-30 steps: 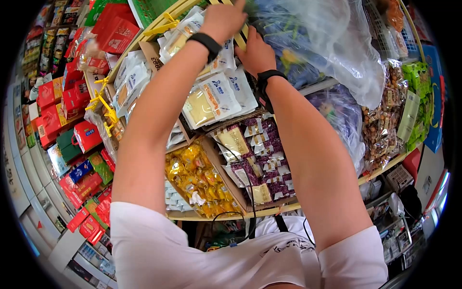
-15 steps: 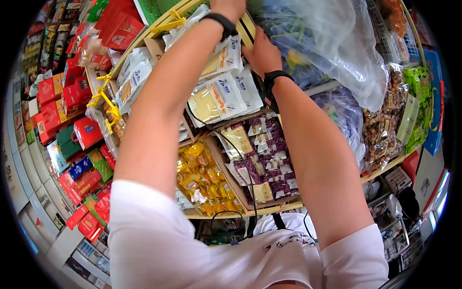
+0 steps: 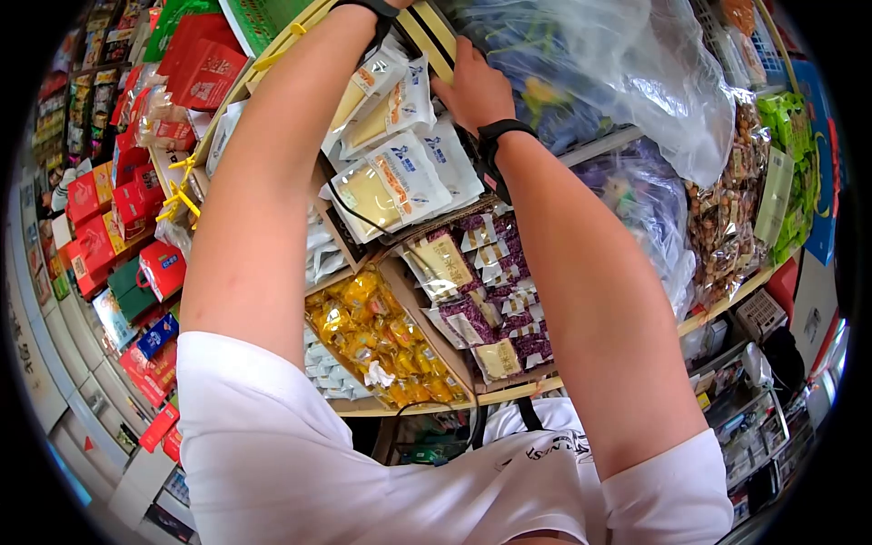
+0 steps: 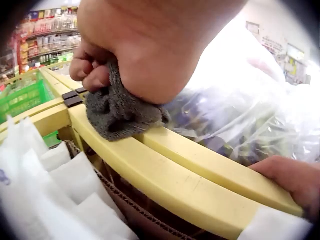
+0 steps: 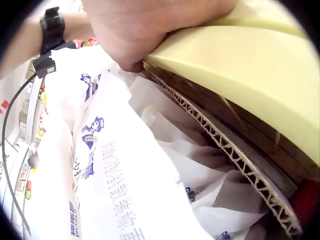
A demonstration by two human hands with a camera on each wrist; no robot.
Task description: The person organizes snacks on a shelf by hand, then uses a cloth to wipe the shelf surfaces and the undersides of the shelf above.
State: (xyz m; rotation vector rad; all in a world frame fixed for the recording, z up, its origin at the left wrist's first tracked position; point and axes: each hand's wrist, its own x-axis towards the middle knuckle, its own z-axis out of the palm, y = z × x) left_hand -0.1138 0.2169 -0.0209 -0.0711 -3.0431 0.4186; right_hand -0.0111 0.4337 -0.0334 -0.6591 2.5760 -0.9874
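My left hand (image 4: 145, 45) holds a crumpled dark grey cloth (image 4: 120, 112) against the top of a pale yellow wooden rail (image 4: 170, 165). Its curled fingers (image 4: 97, 77) show past the cloth; in the head view most of this hand is cut off at the top edge. Farther along the same rail, my right hand (image 3: 477, 86) grips the wood, thumb on the near side. White printed food packets (image 3: 386, 186) stand in a cardboard box (image 5: 220, 140) just below the rail, close under the right hand.
Purple packets (image 3: 500, 300) and yellow-wrapped snacks (image 3: 386, 341) fill nearer boxes. Clear plastic sheeting (image 3: 636, 82) covers goods beyond the rail. A green crate (image 4: 25, 100) stands at the far left, red gift boxes (image 3: 100, 232) lower left. A black cable (image 3: 359, 213) hangs over the packets.
My left hand has moved away and leftward along the rail, nearly leaving the head view. The right hand keeps its place on the wood.
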